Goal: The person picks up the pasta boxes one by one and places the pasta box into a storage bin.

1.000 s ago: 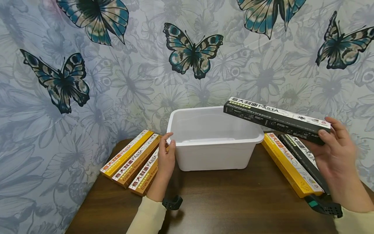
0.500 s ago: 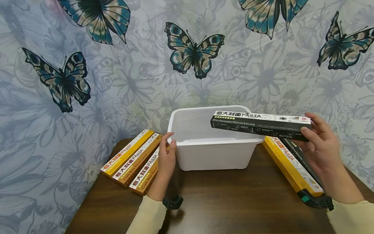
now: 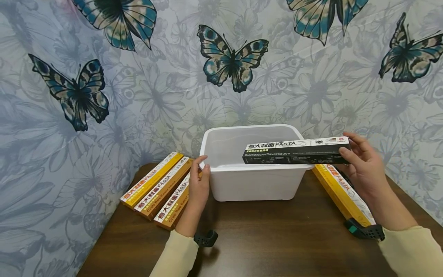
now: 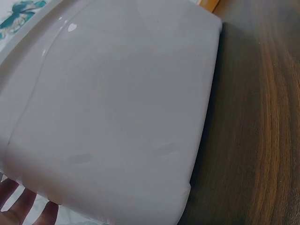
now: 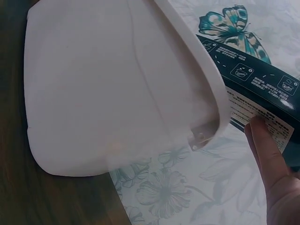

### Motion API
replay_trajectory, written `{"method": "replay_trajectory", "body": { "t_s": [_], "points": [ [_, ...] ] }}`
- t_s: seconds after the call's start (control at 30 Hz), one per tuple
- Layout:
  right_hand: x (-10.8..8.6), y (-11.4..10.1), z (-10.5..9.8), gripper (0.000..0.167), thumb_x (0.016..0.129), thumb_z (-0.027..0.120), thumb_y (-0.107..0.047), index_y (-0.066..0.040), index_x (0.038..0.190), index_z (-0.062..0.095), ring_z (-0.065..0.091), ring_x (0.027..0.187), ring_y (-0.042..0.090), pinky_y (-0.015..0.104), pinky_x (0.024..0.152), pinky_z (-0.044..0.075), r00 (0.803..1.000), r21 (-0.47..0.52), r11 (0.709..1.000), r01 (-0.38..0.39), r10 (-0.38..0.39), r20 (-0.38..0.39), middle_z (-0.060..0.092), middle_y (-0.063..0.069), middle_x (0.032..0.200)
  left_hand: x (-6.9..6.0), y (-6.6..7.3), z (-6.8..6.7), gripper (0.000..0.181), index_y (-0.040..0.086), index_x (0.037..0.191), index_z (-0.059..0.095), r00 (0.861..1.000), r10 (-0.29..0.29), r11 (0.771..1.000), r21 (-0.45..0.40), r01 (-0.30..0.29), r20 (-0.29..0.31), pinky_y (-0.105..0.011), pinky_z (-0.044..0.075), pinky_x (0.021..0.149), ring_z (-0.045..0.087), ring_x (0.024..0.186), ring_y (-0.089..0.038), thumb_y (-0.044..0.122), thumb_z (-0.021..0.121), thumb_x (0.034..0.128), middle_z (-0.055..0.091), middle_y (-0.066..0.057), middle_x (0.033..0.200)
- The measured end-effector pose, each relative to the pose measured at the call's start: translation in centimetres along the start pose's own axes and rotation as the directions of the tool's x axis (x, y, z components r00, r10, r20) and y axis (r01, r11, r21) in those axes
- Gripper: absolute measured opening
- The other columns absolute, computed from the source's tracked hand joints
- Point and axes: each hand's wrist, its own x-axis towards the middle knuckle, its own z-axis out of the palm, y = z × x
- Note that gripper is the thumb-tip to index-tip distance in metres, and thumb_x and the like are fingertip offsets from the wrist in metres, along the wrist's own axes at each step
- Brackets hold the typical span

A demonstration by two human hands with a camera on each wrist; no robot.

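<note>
Table (image 3: 263,231); right hand's (image 3: 365,165) carton (image 3: 294,152) perhaps aloft

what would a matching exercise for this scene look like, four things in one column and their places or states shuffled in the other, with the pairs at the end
Things
1. white tub
2. black box lettered Blackpepperflavorsauce
3. trio of pasta boxes
4. left hand

Places and states
A. lying on the table, left of the tub
B. gripping the tub's rim
C. held up in the right hand
D. open-topped, standing on the table

Pairs: 1-D, 2-C, 3-A, 4-B
</note>
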Motion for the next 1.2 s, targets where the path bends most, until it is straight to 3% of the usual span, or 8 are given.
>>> {"method": "replay_trajectory", "body": {
  "t_s": [0.23,0.37,0.57,0.63,0.77,0.9,1.0,1.2],
  "points": [
    [0.9,0.7,0.2,0.045,0.101,0.047,0.002,-0.011,0.144,0.048,0.066,0.099,0.009,0.023,0.076,0.059,0.999,-0.099,0.994,-0.054,0.054,-0.003,0.054,0.000,0.128,0.0,-0.3,-0.1,0.037,0.019,0.136,0.051,1.000,0.016,1.000,0.004,-0.016,0.003,-0.046,0.038,0.105,0.048,0.119,-0.021,0.028,0.050,0.1007,0.052,-0.011,0.141],
    [1.7,1.0,0.4,0.047,0.100,0.054,-0.004,-0.019,0.145,0.050,0.063,0.097,0.004,0.016,0.076,0.055,0.996,-0.281,0.955,-0.089,0.085,-0.027,0.045,-0.006,0.130,0.0,-0.4,-0.1,0.038,0.019,0.137,0.050,1.000,0.014,1.000,0.016,-0.014,0.007,-0.048,0.039,0.105,0.048,0.120,-0.021,0.030,0.049,0.1010,0.051,-0.013,0.141],
    [3.0,1.3,1.4,0.053,0.101,0.059,-0.025,-0.033,0.151,0.042,0.052,0.107,-0.002,0.007,0.081,0.046,0.979,-0.677,0.713,-0.182,0.193,-0.061,0.040,-0.009,0.138,0.0,-0.4,-0.1,0.037,0.020,0.137,0.051,1.000,0.024,1.000,0.016,-0.024,-0.001,-0.050,0.039,0.104,0.049,0.120,-0.021,0.030,0.049,0.1008,0.053,-0.009,0.139],
    [3.3,1.5,1.8,0.053,0.101,0.059,-0.029,-0.035,0.151,0.042,0.051,0.106,-0.001,0.007,0.082,0.044,0.976,-0.727,0.663,-0.179,0.210,-0.049,0.042,-0.011,0.136,0.0,-0.4,-0.1,0.037,0.020,0.137,0.051,1.000,0.021,1.000,0.016,-0.021,-0.002,-0.050,0.039,0.105,0.049,0.121,-0.021,0.030,0.049,0.1007,0.053,-0.009,0.140],
    [3.7,1.9,2.0,0.052,0.100,0.060,-0.029,-0.033,0.149,0.045,0.051,0.108,0.002,0.012,0.087,0.043,0.974,-0.740,0.650,-0.171,0.225,-0.027,0.046,-0.019,0.126,-0.1,-0.2,-0.1,0.038,0.020,0.137,0.051,1.000,0.009,1.000,0.022,-0.009,0.000,-0.049,0.038,0.107,0.049,0.123,-0.022,0.031,0.050,0.1006,0.052,-0.008,0.142],
    [3.8,2.4,2.0,0.053,0.101,0.058,-0.032,-0.030,0.151,0.042,0.046,0.132,0.019,0.045,0.110,0.041,0.961,-0.731,0.653,-0.197,0.276,-0.013,0.048,-0.005,0.142,-0.1,-0.2,-0.1,0.038,0.021,0.137,0.051,1.000,0.006,0.999,0.033,-0.006,0.000,-0.048,0.039,0.105,0.049,0.120,-0.022,0.032,0.049,0.1007,0.052,-0.012,0.141],
    [3.9,2.8,2.0,0.056,0.101,0.057,-0.034,-0.028,0.153,0.039,0.031,0.145,0.039,0.068,0.112,0.028,0.947,-0.708,0.669,-0.226,0.323,0.002,0.035,0.009,0.159,-0.1,-0.1,-0.1,0.037,0.021,0.136,0.052,1.000,0.012,0.999,0.030,-0.012,-0.003,-0.049,0.039,0.104,0.050,0.118,-0.022,0.032,0.049,0.1006,0.052,-0.015,0.141],
    [4.0,3.5,2.0,0.061,0.100,0.059,-0.035,-0.023,0.155,0.037,0.018,0.150,0.045,0.069,0.116,0.014,0.937,-0.721,0.654,-0.229,0.348,0.017,0.028,0.020,0.161,-0.1,-0.3,0.0,0.038,0.021,0.137,0.052,1.000,0.014,1.000,0.028,-0.014,-0.003,-0.047,0.039,0.102,0.049,0.116,-0.022,0.031,0.050,0.1005,0.053,-0.011,0.139]
  ]
}}
